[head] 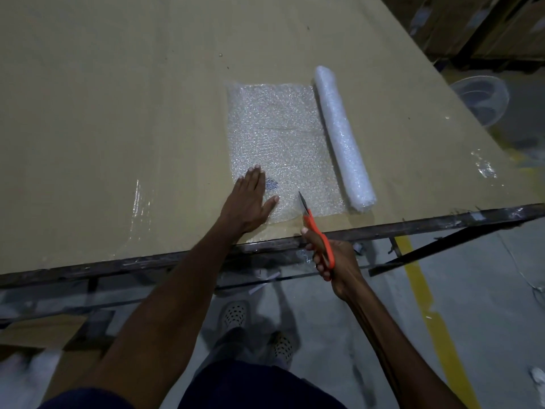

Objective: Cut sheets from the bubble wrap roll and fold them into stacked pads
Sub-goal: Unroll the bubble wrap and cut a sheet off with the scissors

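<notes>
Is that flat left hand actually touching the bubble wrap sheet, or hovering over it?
Touching. In the head view the left hand lies flat, fingers and thumb pressed on the near corner of the bubble wrap sheet, no gap visible.

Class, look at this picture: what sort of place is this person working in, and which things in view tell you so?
Probably a warehouse or packing area. A large board-topped worktable on a metal frame holds a bubble wrap roll, cardboard cartons are stacked behind it, and a yellow floor line runs across bare concrete.
</notes>
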The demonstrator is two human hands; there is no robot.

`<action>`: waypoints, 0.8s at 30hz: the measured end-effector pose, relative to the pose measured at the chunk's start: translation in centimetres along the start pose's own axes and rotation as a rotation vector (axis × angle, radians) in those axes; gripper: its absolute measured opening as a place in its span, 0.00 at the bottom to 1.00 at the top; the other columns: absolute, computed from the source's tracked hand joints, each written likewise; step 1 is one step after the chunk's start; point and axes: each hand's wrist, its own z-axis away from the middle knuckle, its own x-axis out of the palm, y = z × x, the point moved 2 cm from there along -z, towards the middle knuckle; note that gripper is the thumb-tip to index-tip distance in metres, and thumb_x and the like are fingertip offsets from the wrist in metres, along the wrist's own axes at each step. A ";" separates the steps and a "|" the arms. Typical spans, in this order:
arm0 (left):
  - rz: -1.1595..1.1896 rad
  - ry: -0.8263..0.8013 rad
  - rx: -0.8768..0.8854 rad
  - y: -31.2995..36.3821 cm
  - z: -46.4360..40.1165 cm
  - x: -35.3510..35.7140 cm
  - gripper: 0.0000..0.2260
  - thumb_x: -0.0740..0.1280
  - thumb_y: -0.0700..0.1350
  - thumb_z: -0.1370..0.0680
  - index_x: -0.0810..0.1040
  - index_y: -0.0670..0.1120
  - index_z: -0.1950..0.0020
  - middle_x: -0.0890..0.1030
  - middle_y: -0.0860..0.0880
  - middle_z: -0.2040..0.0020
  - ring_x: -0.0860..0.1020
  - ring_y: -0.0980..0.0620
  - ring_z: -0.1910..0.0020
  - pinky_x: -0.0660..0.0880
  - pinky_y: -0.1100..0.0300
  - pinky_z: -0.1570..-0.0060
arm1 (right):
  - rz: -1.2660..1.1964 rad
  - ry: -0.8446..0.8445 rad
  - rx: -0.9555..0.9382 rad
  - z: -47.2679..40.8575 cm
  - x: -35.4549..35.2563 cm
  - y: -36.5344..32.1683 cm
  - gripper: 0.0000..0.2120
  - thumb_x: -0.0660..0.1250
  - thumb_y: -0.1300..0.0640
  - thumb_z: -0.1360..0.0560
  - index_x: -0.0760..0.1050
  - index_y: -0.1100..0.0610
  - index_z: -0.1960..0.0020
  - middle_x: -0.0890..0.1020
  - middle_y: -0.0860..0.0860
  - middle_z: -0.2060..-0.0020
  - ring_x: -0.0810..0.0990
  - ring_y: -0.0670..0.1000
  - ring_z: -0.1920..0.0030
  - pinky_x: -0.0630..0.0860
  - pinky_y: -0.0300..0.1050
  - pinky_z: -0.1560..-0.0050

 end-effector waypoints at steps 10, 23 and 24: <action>-0.005 -0.005 -0.004 0.1 0.2 0.0 0.35 0.47 0.62 0.17 0.47 0.39 0.19 0.46 0.40 0.19 0.45 0.45 0.19 0.43 0.50 0.22 | 0.012 -0.003 -0.009 -0.7 1.2 -1.1 0.20 0.79 0.44 0.31 0.82 0.61 0.58 0.72 0.50 0.78 0.66 0.45 0.80 0.59 0.35 0.81; -0.006 0.000 -0.007 0.0 0.7 0.1 0.39 0.42 0.66 0.20 0.48 0.39 0.19 0.46 0.41 0.18 0.44 0.45 0.19 0.44 0.49 0.21 | 0.018 -0.001 -0.011 -1.8 2.1 -2.5 0.20 0.80 0.43 0.31 0.80 0.60 0.62 0.74 0.51 0.78 0.66 0.45 0.81 0.59 0.35 0.81; -0.003 0.004 -0.007 0.0 0.8 0.1 0.38 0.43 0.65 0.19 0.48 0.39 0.19 0.46 0.41 0.19 0.44 0.45 0.19 0.44 0.49 0.21 | 0.019 -0.002 -0.012 -1.9 2.1 -2.2 0.21 0.80 0.44 0.32 0.81 0.62 0.61 0.74 0.51 0.78 0.66 0.45 0.81 0.58 0.35 0.81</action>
